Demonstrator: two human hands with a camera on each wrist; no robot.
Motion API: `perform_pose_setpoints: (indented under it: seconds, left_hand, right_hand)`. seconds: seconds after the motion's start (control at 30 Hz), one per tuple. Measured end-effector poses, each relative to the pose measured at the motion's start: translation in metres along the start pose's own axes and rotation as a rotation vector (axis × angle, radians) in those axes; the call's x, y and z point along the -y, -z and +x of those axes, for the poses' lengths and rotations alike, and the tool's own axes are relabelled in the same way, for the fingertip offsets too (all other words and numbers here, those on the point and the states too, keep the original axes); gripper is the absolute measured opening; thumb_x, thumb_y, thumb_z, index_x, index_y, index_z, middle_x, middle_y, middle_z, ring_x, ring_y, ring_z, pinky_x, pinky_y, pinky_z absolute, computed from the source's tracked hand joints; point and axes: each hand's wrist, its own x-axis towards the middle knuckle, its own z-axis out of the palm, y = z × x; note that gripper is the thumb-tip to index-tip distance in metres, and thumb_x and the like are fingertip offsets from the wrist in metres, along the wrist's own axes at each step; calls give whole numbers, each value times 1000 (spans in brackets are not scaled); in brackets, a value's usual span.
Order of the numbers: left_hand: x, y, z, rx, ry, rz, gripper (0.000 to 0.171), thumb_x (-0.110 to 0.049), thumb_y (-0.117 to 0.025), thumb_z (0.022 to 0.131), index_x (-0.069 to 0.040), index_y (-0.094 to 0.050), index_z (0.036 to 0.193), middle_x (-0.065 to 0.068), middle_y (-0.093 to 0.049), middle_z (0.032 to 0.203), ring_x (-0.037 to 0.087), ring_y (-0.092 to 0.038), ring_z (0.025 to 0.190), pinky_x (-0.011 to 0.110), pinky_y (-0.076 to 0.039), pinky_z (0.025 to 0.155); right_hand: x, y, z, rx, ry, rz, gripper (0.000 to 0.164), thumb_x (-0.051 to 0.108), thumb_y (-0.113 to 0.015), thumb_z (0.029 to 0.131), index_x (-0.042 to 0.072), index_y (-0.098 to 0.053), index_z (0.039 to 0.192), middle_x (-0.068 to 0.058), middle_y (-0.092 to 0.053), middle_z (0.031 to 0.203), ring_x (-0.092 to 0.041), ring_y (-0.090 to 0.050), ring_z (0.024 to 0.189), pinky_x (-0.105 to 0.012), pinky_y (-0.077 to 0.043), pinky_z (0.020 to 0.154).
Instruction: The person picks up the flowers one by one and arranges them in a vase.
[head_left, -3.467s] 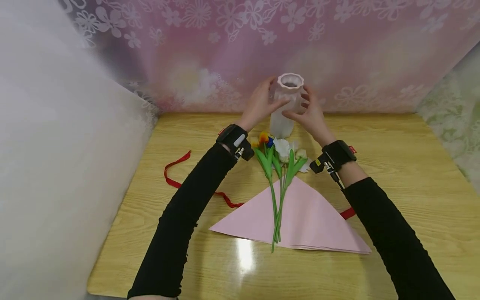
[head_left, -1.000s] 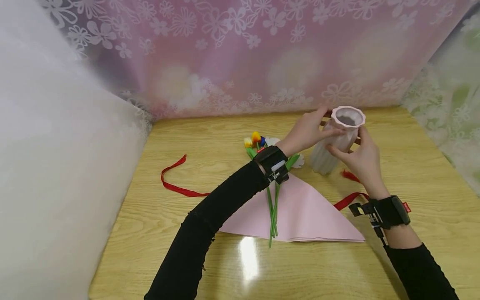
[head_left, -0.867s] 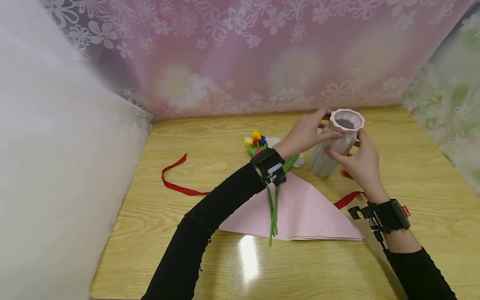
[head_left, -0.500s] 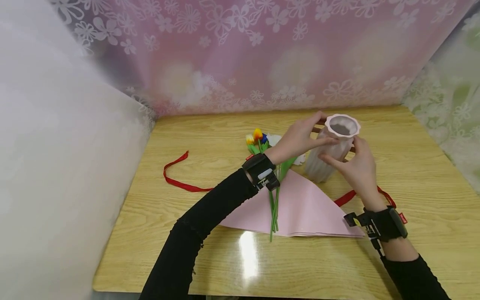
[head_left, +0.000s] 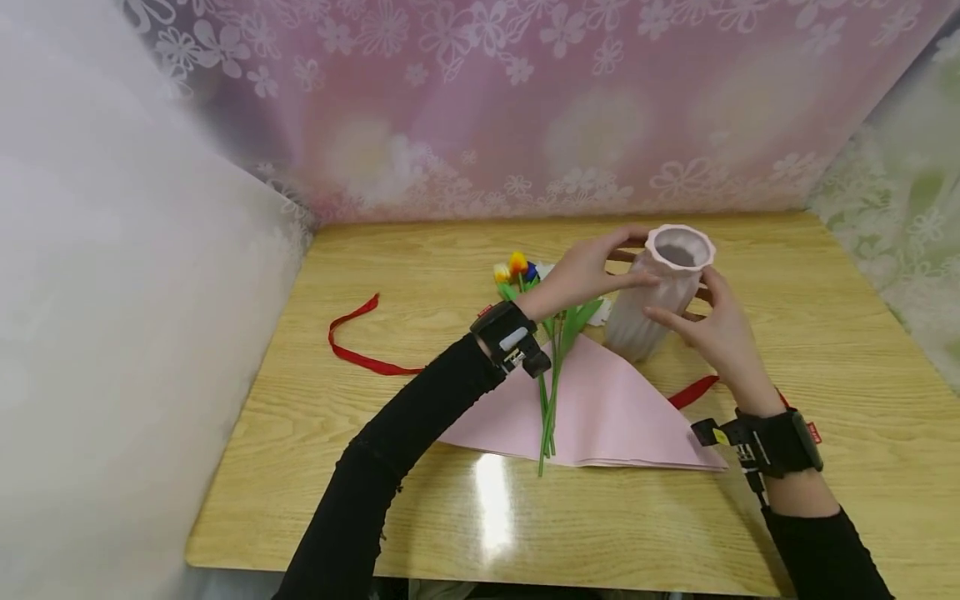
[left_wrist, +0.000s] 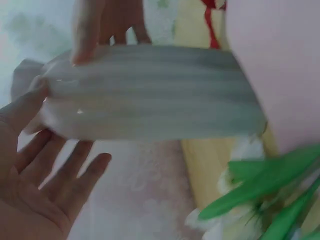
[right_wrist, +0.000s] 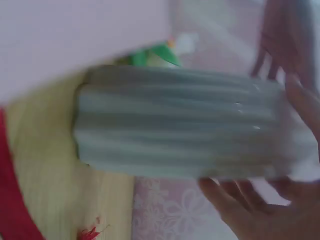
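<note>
A pale vase [head_left: 652, 312] with a scalloped rim and fluted sides stands on the table right of the flowers, leaning in the head view. My left hand [head_left: 581, 271] is at its upper left side, thumb in front and fingers behind. From the right, my right hand [head_left: 720, 333] curves round the vase, thumb across the front and some fingers hidden behind. In the left wrist view the left hand's fingers [left_wrist: 82, 175] spread beside the vase's neck. The right wrist view has the right thumb [right_wrist: 300, 100] lying over the vase's upper part.
Artificial flowers [head_left: 518, 263] with green stems lie across a folded pink paper [head_left: 615, 417], partly behind my left arm. A red ribbon [head_left: 363, 360] shows left of the paper, and again at its right. A floral curtain [head_left: 480, 142] hangs behind the wooden table [head_left: 315, 500].
Between the first frame and one second ago, both hands brought the vase from behind the flowers to their right. Since then it has shifted slightly left, and the thumbs have drawn back a little.
</note>
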Motion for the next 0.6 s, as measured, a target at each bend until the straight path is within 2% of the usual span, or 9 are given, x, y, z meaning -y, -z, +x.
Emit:
perform_pose_setpoints:
  seconds: [0.07,0.17,0.23,0.3,0.43,0.5,0.6]
  left_hand:
    - [0,13,-2,-7,11,14,47,-32,-70,97,-15,-58,140,0,-62,137,11,-60,122,17,-47,98]
    - [-3,32,-11,-83,57,21,33,-30,-66,100,-15,-66,129,-1,-68,125,7,-65,107,15,-49,90]
    - [-4,42,-21,-168,53,9,26,-26,-65,101,-13,-69,123,1,-71,117,7,-68,96,16,-51,84]
    - [-3,46,-34,-243,75,10,23,-26,-64,102,-13,-70,120,1,-73,110,6,-69,84,18,-53,76]
    - [5,43,-62,-343,120,71,20,-24,-65,101,-12,-72,115,1,-74,99,7,-67,71,20,-51,65]
    - [12,35,-74,-359,151,135,18,-24,-65,101,-11,-73,112,1,-73,94,9,-64,67,19,-48,61]
    - [23,20,-89,-354,175,224,15,-22,-67,100,-10,-73,108,1,-73,90,10,-63,67,17,-46,60]
  right_hand:
    - [1,7,4,35,-5,64,84,25,-76,93,30,-26,160,-9,-32,159,-35,-36,139,-37,-49,102]
    - [6,11,10,24,24,104,83,20,-76,93,34,-27,159,-4,-33,159,-30,-34,144,-52,-38,114]
    - [9,11,12,5,48,107,82,19,-77,92,33,-30,158,-3,-37,156,-26,-37,142,-49,-38,115]
    - [12,9,14,1,54,98,79,19,-77,92,33,-33,157,-2,-41,152,-21,-42,137,-37,-42,111]
    - [12,4,16,-27,70,81,75,20,-79,91,30,-39,154,-1,-47,145,-12,-47,126,-18,-47,95]
    - [12,0,16,-46,80,89,74,19,-79,90,28,-42,153,-1,-50,143,-10,-48,122,-14,-46,90]
    - [10,-5,16,-65,75,112,72,18,-80,89,27,-45,151,0,-51,142,-9,-49,122,-12,-47,90]
